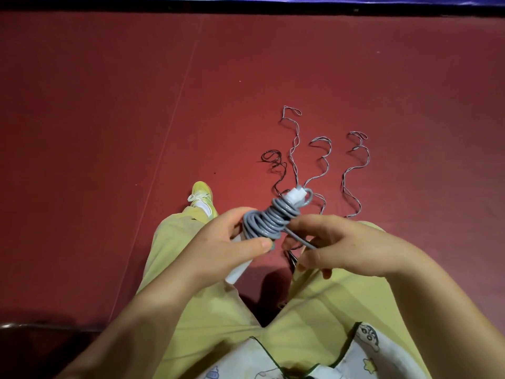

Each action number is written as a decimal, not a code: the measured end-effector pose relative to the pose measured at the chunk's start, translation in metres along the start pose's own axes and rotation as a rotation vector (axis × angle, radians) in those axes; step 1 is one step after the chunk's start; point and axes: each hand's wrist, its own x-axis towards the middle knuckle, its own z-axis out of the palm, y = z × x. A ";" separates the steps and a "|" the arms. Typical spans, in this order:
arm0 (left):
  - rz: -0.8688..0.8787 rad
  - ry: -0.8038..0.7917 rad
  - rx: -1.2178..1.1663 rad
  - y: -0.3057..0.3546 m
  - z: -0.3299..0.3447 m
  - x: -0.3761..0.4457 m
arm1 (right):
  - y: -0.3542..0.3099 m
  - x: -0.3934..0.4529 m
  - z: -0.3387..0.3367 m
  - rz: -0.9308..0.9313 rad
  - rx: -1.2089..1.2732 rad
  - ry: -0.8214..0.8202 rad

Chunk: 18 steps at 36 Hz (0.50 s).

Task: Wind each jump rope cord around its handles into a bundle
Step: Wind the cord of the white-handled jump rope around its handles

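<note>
Two hands' fingers [262,244] — round grey cord bundle [269,218]

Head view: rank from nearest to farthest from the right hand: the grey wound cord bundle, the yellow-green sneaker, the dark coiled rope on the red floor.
1. Grey wound cord bundle: touching the right hand, just left of it.
2. Dark coiled rope: on the floor beyond the bundle.
3. Yellow-green sneaker: farthest, far left.

The only camera sits on my head, wide-angle, looking steeply down and forward, close over my hands at the frame's centre; the dark red matte floor [109,119] fills the upper frame.
</note>
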 end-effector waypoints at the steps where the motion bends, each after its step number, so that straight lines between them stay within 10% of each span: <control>1: -0.022 0.004 -0.050 -0.002 -0.002 0.000 | 0.000 -0.001 0.000 0.020 0.007 0.043; 8: -0.139 0.066 -0.170 -0.007 -0.002 0.003 | -0.006 -0.007 0.001 0.035 -0.362 0.273; 18: -0.141 0.075 -0.134 -0.013 0.002 0.017 | -0.004 -0.007 0.015 -0.410 -0.002 0.334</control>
